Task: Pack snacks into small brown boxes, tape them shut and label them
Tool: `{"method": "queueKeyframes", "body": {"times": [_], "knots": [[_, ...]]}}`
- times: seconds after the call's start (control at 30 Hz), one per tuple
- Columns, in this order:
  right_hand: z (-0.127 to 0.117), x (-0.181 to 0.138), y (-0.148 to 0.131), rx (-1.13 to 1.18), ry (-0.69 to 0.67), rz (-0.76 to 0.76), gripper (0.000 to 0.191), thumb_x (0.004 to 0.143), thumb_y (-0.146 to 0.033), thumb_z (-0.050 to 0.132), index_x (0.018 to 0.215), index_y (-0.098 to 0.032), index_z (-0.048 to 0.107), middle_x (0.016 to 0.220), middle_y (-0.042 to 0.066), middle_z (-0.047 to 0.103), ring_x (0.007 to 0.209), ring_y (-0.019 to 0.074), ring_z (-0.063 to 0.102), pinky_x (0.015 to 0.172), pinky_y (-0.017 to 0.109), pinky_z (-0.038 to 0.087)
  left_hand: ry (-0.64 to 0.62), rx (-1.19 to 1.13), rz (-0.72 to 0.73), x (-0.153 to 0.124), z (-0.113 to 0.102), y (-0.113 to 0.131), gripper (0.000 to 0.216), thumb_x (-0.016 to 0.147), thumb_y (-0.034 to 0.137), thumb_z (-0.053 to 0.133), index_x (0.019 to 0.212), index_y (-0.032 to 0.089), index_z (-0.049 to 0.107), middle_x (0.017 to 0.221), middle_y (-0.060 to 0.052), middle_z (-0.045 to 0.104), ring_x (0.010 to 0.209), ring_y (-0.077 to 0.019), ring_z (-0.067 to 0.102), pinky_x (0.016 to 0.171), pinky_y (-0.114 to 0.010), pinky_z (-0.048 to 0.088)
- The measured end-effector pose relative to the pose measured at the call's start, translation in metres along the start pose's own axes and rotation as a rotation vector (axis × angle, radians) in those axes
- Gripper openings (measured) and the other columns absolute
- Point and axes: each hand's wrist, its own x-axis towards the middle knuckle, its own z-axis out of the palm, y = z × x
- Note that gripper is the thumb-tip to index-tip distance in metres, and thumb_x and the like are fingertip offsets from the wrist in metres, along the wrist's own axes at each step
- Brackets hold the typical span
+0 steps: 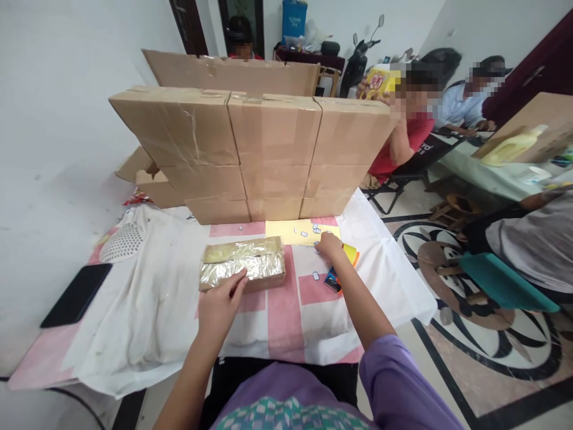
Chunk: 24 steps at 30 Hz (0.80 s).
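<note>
A small cardboard box [266,272], its top covered in shiny clear tape, lies in front of me on the table. My left hand [224,298] is closed at its front edge, thumb and fingers against the box. To the right, my right hand [330,246] is bent down over a yellow sheet [282,232], fingers drawn together; what they pinch, if anything, is hidden. Several small pale pieces with dark outlines, such as this one [316,276], lie on the sheet and the cloth. Beside my right wrist is an orange, yellow and blue packet [333,280], partly covered by my forearm.
A wall of taped cardboard boxes [275,134] stands at the table's back. A black tablet-like slab [77,295] and a white perforated object [122,243] lie left on the pale cloth [170,310]. Other people sit beyond; one in red [380,158] holds a yellow packet [380,82].
</note>
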Motion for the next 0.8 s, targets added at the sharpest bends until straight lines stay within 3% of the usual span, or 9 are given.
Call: {"method": "queueKeyframes", "body": {"times": [0.23,0.47,0.63,0.8], "knots": [[0.004,0.005,-0.010,-0.040,-0.046,-0.029,0.041,0.085,-0.007,0.060,0.126,-0.011,0.064,0.121,0.023,0.069,0.114,0.0301,0.068,0.088,0.038,0.054,0.018,-0.001,-0.002,-0.004,0.000,0.003,0.029,0.093,0.039,0.061,0.116,0.030,0.078,0.099,-0.002,0.081,0.077,-0.0228,0.075,0.065,-0.027,0.050],[-0.003,0.004,-0.004,-0.030,0.041,-0.072,0.043,0.094,-0.010,0.049,0.135,-0.019,0.059,0.134,0.020,0.061,0.120,0.0280,0.064,0.093,0.037,0.052,0.015,-0.007,0.013,-0.004,0.004,-0.001,0.030,0.094,0.038,0.061,0.119,0.030,0.076,0.101,-0.002,0.081,0.074,-0.0216,0.074,0.064,-0.027,0.047],[-0.010,0.016,-0.030,-0.032,0.016,-0.119,0.044,0.093,-0.009,0.048,0.132,-0.023,0.062,0.137,0.016,0.058,0.118,0.0262,0.064,0.093,0.038,0.051,0.004,0.006,0.006,-0.004,0.003,0.000,0.029,0.094,0.037,0.062,0.119,0.030,0.076,0.095,-0.002,0.081,0.069,-0.0216,0.073,0.061,-0.027,0.044],[0.000,0.021,-0.053,-0.037,-0.024,-0.136,0.040,0.094,-0.012,0.054,0.132,-0.021,0.060,0.143,0.014,0.053,0.111,0.0247,0.065,0.089,0.038,0.054,-0.022,0.034,-0.002,-0.005,0.003,-0.001,0.030,0.094,0.035,0.062,0.121,0.030,0.075,0.096,-0.001,0.081,0.070,-0.0229,0.074,0.059,-0.028,0.043]]}}
